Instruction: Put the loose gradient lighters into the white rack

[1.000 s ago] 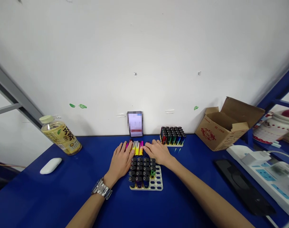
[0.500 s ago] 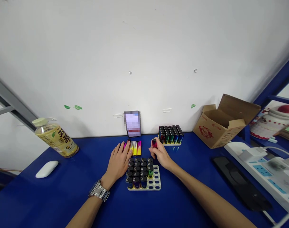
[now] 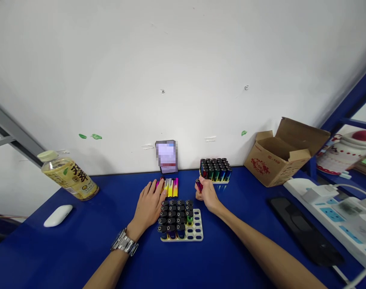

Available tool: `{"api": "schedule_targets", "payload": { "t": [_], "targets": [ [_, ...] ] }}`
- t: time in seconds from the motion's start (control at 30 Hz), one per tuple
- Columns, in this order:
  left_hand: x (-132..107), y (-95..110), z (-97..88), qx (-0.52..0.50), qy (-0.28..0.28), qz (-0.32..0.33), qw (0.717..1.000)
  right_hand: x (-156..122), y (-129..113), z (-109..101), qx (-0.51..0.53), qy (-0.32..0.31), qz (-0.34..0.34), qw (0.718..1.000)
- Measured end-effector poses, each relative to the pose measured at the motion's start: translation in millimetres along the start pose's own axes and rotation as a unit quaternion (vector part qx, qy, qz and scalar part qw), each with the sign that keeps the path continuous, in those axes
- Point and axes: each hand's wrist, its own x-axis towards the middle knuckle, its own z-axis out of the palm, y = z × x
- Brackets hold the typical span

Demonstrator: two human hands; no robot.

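My left hand (image 3: 150, 203) lies with its fingers stretched out over the left end of a row of lighters (image 3: 170, 188), which lie side by side in pink, yellow and white. Some lighters there are partly hidden under the fingers. Pinched upright in my right hand (image 3: 211, 196) is a dark red lighter (image 3: 199, 185). Close in front of my hands sits a white rack (image 3: 197, 229) full of oval holes. Black-topped lighters (image 3: 172, 220) stand in its left and middle columns, while holes at its right side are bare.
Behind my right hand, a second rack (image 3: 221, 182) holds several upright lighters. A phone (image 3: 166, 156) leans against the wall. An open cardboard box (image 3: 269, 160), a black phone (image 3: 303, 230) and a power strip (image 3: 336, 220) are on the right; a bottle (image 3: 70, 176) and white case (image 3: 58, 215) on the left.
My right hand has turned and shifted slightly right, and the red lighter in it is now tilted and a little lower. My left hand stays over the row of lighters.
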Motion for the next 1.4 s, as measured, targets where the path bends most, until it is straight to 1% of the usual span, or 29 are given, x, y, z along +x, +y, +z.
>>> {"api": "schedule_targets", "payload": {
  "t": [0.07,0.17,0.3,0.47,0.57,0.67,0.73,0.8,0.83,0.9,0.93,0.97,1.0,1.1,1.17,1.2,1.27,1.4],
  "targets": [
    [-0.1,0.3,-0.1,0.001,0.001,-0.003,1.0,0.2,-2.2,1.0,0.017,0.0,0.016,1.0],
    [-0.1,0.8,-0.3,0.002,0.001,-0.007,1.0,0.2,-5.4,2.2,0.026,0.004,0.024,0.999],
    [0.2,1.3,-0.8,-0.001,0.001,-0.01,1.0,-0.2,-5.2,1.8,0.022,-0.012,0.032,0.999],
    [0.2,1.2,-1.2,-0.007,0.008,-0.02,1.0,-0.2,-1.2,2.5,0.011,0.004,0.014,1.0],
    [0.0,0.4,-0.6,-0.007,0.007,-0.015,1.0,-2.7,-1.4,3.7,-0.009,-0.023,-0.002,1.0],
    [0.0,-0.5,0.3,-0.01,0.012,-0.003,1.0,-9.7,-5.6,1.9,-0.069,-0.048,-0.058,0.995],
    [0.1,-0.6,0.8,-0.014,0.018,0.0,1.0,-16.5,-11.6,-2.0,-0.131,-0.069,-0.084,0.985],
    [0.0,0.0,0.9,-0.016,0.021,-0.005,1.0,-23.8,-20.6,-7.7,-0.203,-0.09,-0.11,0.969],
    [0.0,0.6,0.7,-0.017,0.021,-0.009,1.0,-27.5,-25.8,-10.9,-0.241,-0.092,-0.135,0.957],
    [-0.1,1.8,-0.1,-0.016,0.019,-0.018,1.0,-34.9,-36.5,-17.1,-0.316,-0.072,-0.205,0.924],
    [-0.1,2.4,-0.7,-0.015,0.016,-0.021,1.0,-38.8,-41.1,-19.9,-0.338,-0.067,-0.226,0.911],
    [0.0,2.9,-1.2,-0.014,0.013,-0.024,1.0,-42.8,-44.7,-22.1,-0.345,-0.063,-0.231,0.908],
    [0.0,3.3,-1.7,-0.013,0.009,-0.026,1.0,-47.0,-47.0,-23.7,-0.338,-0.068,-0.222,0.912],
    [0.2,3.6,-2.6,-0.011,0.001,-0.027,1.0,-60.5,-46.0,-23.8,-0.266,-0.119,-0.155,0.944],
    [0.3,3.5,-2.6,-0.014,0.001,-0.027,1.0,-68.6,-40.6,-20.9,-0.228,-0.15,-0.144,0.951],
    [0.3,3.5,-2.6,-0.016,0.002,-0.027,1.0,-72.0,-37.7,-19.1,-0.229,-0.162,-0.156,0.947],
    [0.4,3.6,-2.6,-0.016,0.003,-0.027,1.0,-76.9,-32.9,-16.0,-0.269,-0.172,-0.203,0.926],
    [0.6,4.1,-2.9,-0.007,0.003,-0.025,1.0,-79.4,-33.2,-16.1,-0.4,-0.162,-0.306,0.848]
  ]
}}
